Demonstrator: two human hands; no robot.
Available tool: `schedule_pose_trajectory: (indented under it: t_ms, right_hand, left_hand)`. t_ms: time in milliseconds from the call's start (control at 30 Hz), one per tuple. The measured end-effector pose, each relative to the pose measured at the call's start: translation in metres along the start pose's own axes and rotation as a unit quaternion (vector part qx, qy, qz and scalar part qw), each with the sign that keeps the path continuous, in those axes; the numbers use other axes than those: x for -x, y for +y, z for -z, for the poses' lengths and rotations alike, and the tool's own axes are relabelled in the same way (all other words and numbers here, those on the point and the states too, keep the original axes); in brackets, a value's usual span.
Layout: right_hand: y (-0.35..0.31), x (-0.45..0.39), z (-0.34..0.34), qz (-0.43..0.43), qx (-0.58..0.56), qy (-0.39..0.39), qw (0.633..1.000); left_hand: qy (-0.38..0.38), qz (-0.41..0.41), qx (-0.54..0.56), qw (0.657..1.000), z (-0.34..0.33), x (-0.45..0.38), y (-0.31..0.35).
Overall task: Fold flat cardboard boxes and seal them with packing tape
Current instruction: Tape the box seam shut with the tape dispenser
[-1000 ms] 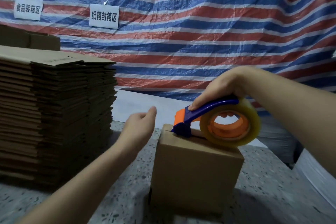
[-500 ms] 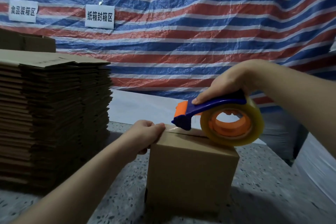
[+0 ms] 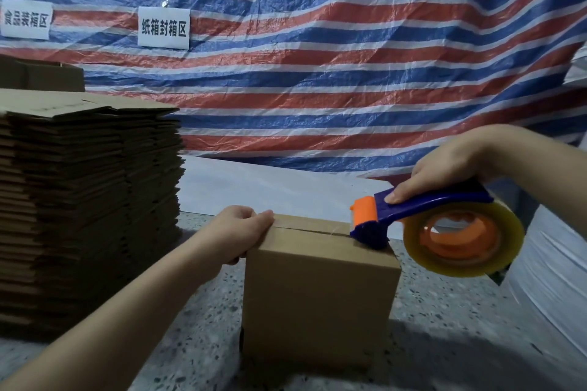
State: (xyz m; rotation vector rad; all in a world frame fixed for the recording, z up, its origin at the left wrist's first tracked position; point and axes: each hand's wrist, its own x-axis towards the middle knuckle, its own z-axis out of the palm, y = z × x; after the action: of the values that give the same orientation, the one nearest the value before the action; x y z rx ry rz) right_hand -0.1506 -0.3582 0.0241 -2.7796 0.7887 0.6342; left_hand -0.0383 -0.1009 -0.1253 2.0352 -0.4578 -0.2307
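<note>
On the speckled bench (image 3: 444, 311), the tape dispenser (image 3: 444, 232) in the right hand's (image 3: 444, 168) grip has slid across to the box's (image 3: 317, 295) right edge. Left hand (image 3: 244, 232) now clamps the far corner, so the top seam looks nearly taped.

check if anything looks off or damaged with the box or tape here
Nothing stands out. The box sits upright and undented, the left hand steadies its corner, and the right hand runs the tape dispenser along its top seam.
</note>
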Motion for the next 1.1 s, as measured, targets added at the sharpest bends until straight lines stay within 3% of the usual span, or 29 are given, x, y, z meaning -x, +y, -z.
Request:
schedule_pose_trajectory:
  t_ms: [67, 167, 233, 333, 467, 833, 967, 1100]
  right_hand:
    - [0.000, 0.000, -0.001, 0.001, -0.004, 0.000, 1.000]
    - [-0.001, -0.002, -0.002, -0.001, -0.006, -0.001, 1.000]
    - [0.000, -0.004, -0.002, 0.005, -0.011, -0.003, 1.000]
    - [0.003, -0.006, -0.003, 0.010, -0.023, -0.008, 1.000]
    - [0.011, -0.009, -0.002, 0.024, -0.032, -0.020, 0.999]
    - [0.063, 0.002, -0.010, -0.027, -0.032, -0.043, 0.998]
    - [0.060, -0.006, -0.022, -0.017, -0.036, -0.033, 0.999]
    - [0.064, -0.007, -0.025, -0.010, -0.051, -0.035, 0.998]
  left_hand:
    - [0.068, -0.066, -0.152, 0.984, 0.005, 0.005, 0.009]
    - [0.201, -0.211, -0.320, 0.901, 0.001, 0.016, 0.025]
    - [0.150, -0.292, -0.332, 0.885, -0.016, 0.026, 0.033]
    - [0.000, -0.308, -0.424, 0.852, -0.047, 0.041, 0.034]
    - [0.002, -0.320, -0.495, 0.807, -0.051, 0.039, 0.027]
    - [-0.023, -0.298, -0.518, 0.801, -0.050, 0.041, 0.031]
    - [-0.043, -0.271, -0.526, 0.805, -0.052, 0.044, 0.048]
    - [-0.076, -0.303, -0.472, 0.825, -0.082, 0.043, 0.062]
